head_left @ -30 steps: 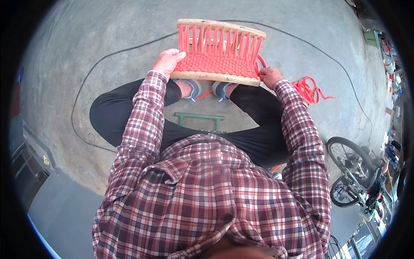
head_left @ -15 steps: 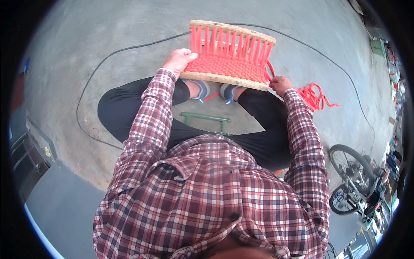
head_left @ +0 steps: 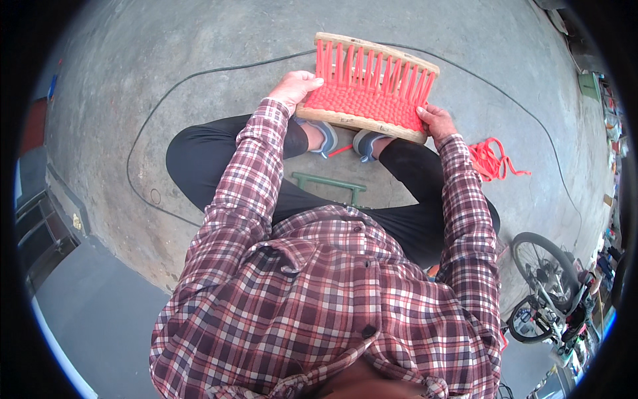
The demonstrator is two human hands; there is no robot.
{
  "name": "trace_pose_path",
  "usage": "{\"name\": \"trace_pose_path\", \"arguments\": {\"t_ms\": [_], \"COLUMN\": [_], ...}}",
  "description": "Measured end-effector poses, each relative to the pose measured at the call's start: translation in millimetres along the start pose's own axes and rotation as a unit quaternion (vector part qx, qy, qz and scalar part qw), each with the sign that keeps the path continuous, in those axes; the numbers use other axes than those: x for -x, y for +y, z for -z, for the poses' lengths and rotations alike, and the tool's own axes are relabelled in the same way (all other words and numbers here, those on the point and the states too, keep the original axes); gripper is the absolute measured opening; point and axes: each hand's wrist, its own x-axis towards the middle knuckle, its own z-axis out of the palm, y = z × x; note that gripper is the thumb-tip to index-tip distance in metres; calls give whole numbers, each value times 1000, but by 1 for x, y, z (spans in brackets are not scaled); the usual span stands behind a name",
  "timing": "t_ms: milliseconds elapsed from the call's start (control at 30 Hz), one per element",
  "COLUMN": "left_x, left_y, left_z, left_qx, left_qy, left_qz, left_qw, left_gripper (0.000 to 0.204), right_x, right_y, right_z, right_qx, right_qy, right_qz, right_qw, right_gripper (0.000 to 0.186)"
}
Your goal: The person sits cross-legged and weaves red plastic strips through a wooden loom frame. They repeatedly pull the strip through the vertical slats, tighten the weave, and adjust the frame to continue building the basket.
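Observation:
A small wooden stool frame (head_left: 392, 126) with a seat of red cord is tilted up in front of me, above my shoes. The near part of the seat is tightly woven. Toward the far rail, bare red strands (head_left: 367, 68) run with gaps between them. At the frame's left end, my left hand (head_left: 296, 90) is closed on the edge, its thumb on top. My right hand (head_left: 438, 122) grips the right end, thumb against the weave and its other fingers mostly hidden. Beyond my right wrist, a loose heap of red cord (head_left: 488, 161) lies on the floor.
A dark cable (head_left: 219, 71) curves across the concrete floor (head_left: 199, 40) around me. Between my legs is a green metal bar (head_left: 325, 180). A bicycle (head_left: 545, 272) stands at the right, near assorted clutter. A green box (head_left: 589, 85) sits at the far right.
My right hand has moved up from the cord by the lower right corner to grip the frame's right end. In the picture, the stool frame sits slightly farther right; my left hand keeps its hold.

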Motion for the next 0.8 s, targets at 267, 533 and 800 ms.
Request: {"name": "trace_pose_path", "arguments": {"t_ms": [267,533,800], "left_x": [-3,6,-4], "left_y": [-1,9,3], "left_z": [-8,-8,-14], "left_qx": [-282,20,-9], "left_qy": [138,17,16], "left_qz": [-51,28,-5], "left_qw": [948,999,1000], "left_gripper": [25,20,13], "right_x": [1,-27,-19], "right_y": [12,40,28], "right_z": [2,13,24], "right_qx": [209,80,279], "right_qy": [64,68,98], "right_qz": [60,83,125], "right_qw": [974,991,947], "right_gripper": [39,32,22]}}
